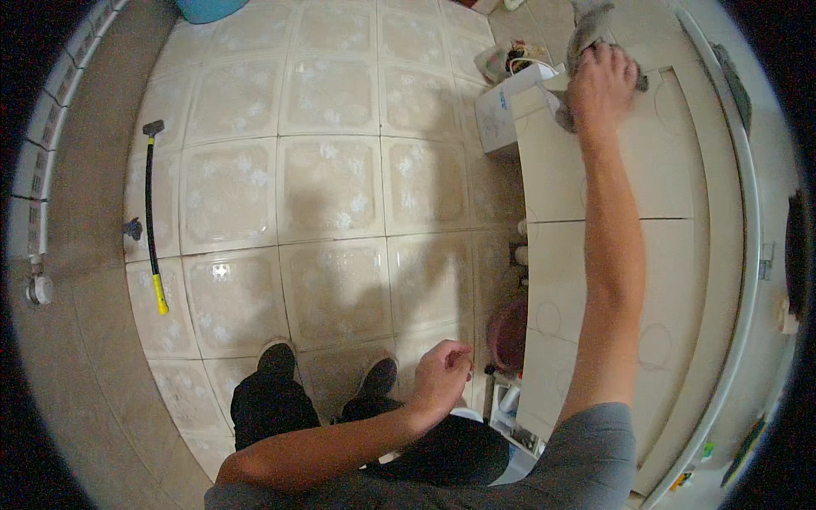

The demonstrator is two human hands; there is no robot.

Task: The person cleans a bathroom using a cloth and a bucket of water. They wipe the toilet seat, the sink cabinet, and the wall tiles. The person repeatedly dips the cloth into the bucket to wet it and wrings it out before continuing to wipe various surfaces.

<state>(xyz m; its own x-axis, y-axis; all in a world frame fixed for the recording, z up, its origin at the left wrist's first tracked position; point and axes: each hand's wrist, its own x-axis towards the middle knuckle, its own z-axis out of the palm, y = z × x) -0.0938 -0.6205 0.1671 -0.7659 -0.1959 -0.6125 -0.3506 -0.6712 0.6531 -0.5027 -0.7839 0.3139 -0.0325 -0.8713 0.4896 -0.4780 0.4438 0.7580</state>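
Note:
My right hand (605, 86) reaches far out and presses on a crumpled grey cloth (585, 35). The cloth lies on a beige tiled surface (554, 268) along my right side, and parts of it stick out around the fingers. Hand and cloth are slightly blurred. Held low in front of my body, my left hand (441, 379) has its fingers curled in. It hovers over the floor near my knee, and whether anything small is inside it is hidden.
A long-handled tool (151, 210) with a yellow grip lies on the tiled floor (331, 185) at left. A white box (500, 115) stands against the tiled surface. Below its edge are a dark reddish basin (508, 335) and a white crate (503, 408). A blue tub (210, 9) is far left.

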